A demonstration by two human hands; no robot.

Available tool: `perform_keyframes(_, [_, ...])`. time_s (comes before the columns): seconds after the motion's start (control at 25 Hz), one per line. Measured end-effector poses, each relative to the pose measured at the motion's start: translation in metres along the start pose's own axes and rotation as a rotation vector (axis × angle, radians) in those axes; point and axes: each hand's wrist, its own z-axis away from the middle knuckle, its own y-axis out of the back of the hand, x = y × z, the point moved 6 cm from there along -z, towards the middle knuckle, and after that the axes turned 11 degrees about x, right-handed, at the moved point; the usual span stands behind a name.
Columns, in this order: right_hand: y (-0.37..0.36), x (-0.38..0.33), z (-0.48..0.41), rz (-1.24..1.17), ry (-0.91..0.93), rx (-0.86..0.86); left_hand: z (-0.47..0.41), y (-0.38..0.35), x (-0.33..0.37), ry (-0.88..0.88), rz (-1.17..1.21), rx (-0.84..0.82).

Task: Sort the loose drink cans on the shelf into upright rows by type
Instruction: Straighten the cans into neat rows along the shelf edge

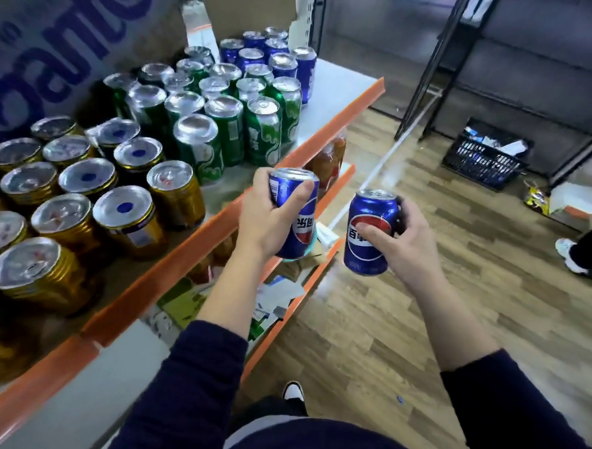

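Observation:
My left hand (270,218) grips a blue cola can (299,224) just off the orange front edge of the shelf (199,236). My right hand (405,242) grips a second blue cola can (370,234), held upright out over the floor. On the shelf stand several gold cans (126,216) at the left, several green cans (227,125) in the middle and several blue cans (279,60) at the far right end. All of them are upright in rows.
A bare strip of white shelf (342,84) lies right of the blue cans. Lower shelves (291,293) hold packets and boxes. A black basket (483,156) sits on the wooden floor by dark racks. Another person's shoe (569,254) is at the right.

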Motion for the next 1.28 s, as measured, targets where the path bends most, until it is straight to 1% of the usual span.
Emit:
perform_keyframes(0.24, [-0.005,0.026,-0.101,-0.022,-0.102,0.049,-0.085,-0.066,-0.004,-0.006,-0.050,-0.035])
perform_keyframes(0.4, [-0.022,0.040,-0.167,-0.053,-0.079,0.024,-0.127,-0.095,-0.010,-0.004,-0.060,-0.010])
perform_keyframes(0.52, [-0.041,0.045,-0.232,-0.096,-0.048,-0.026,-0.163,-0.120,-0.013,-0.002,-0.067,0.045])
perform_keyframes(0.68, [-0.066,0.039,-0.321,-0.177,0.006,-0.141,-0.202,-0.152,-0.006,-0.009,-0.037,0.162])
perform_keyframes(0.84, [-0.101,0.021,-0.419,-0.189,0.076,-0.347,-0.243,-0.180,0.000,0.026,-0.144,0.343])
perform_keyframes(0.96, [-0.140,0.002,-0.475,-0.187,0.195,-0.446,-0.261,-0.189,-0.004,0.049,-0.184,0.486])
perform_keyframes(1.04, [-0.171,-0.010,-0.498,-0.199,0.247,-0.509,-0.264,-0.191,-0.009,0.075,-0.191,0.545])
perform_keyframes(1.12, [-0.207,-0.024,-0.511,-0.231,0.278,-0.619,-0.264,-0.191,-0.011,0.093,-0.219,0.629])
perform_keyframes(1.2, [-0.242,-0.030,-0.511,-0.237,0.321,-0.738,-0.262,-0.189,-0.013,0.101,-0.247,0.697])
perform_keyframes(1.28, [-0.266,-0.027,-0.504,-0.208,0.322,-0.814,-0.258,-0.188,-0.015,0.118,-0.288,0.740])
